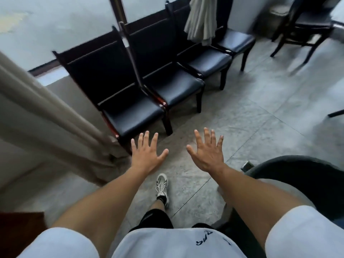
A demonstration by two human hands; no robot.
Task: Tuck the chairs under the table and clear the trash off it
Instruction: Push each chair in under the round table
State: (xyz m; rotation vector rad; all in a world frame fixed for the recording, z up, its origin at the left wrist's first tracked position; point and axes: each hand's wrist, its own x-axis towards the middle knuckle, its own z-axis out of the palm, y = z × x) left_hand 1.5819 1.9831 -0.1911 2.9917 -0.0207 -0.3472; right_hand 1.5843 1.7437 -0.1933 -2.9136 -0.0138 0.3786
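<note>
My left hand (146, 154) and my right hand (207, 150) are stretched out in front of me over the floor, palms down, fingers spread, holding nothing. Ahead stands a row of black padded chairs with dark wooden frames along the window wall. The nearest chair (134, 112) is just beyond my left fingertips, with another chair (176, 86) beside it. One more dark chair (305, 25) stands at the far right, by the edge of a table (337, 21). No trash is visible.
A beige curtain (46, 112) hangs at the left and a lighter one (202, 21) over the chair row. A dark rounded chair back (297, 175) curves at my right. A bin (278, 12) stands by the far wall. Grey tiled floor (251, 118) lies ahead.
</note>
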